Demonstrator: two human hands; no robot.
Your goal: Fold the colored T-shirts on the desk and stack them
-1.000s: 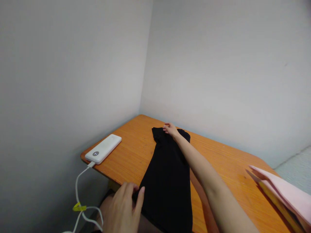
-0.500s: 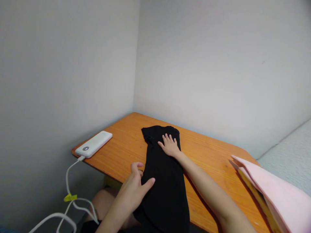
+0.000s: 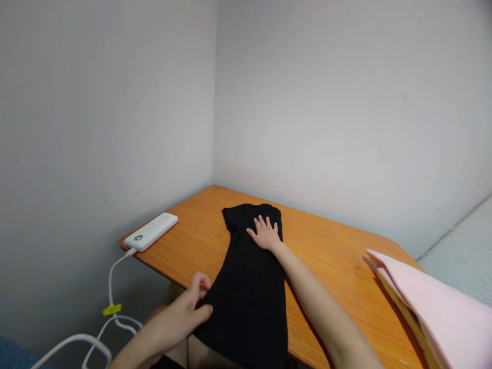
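A black garment (image 3: pixel 249 287), folded into a long strip, lies across the orange wooden table (image 3: pixel 330 251) and hangs over its near edge. My right hand (image 3: pixel 264 234) rests flat on the garment's far end, fingers spread. My left hand (image 3: pixel 188 307) pinches the garment's left edge near the table's front edge, thumb and fingers closed on the cloth.
A white power bank (image 3: pixel 151 231) lies at the table's left edge with a white cable (image 3: pixel 111 292) dangling off it. Folded pink cloth (image 3: pixel 434 312) sits at the right end. Grey walls close in behind and to the left.
My right hand slid back from the garment's far edge and now lies flat on it. My left hand went from resting on the cloth to pinching its left edge.
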